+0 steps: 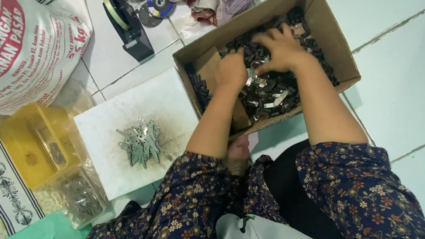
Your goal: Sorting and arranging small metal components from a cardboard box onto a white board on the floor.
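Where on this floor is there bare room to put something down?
The tiles right of the cardboard box are bare. The white board has room around its metal pieces. Crowded: the box, where both hands dig, and the top-left by the sack.

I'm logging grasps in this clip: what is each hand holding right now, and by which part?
Cannot be told. Both the left hand and right hand are pressed into the small dark and silvery parts in the cardboard box; their fingers are buried.
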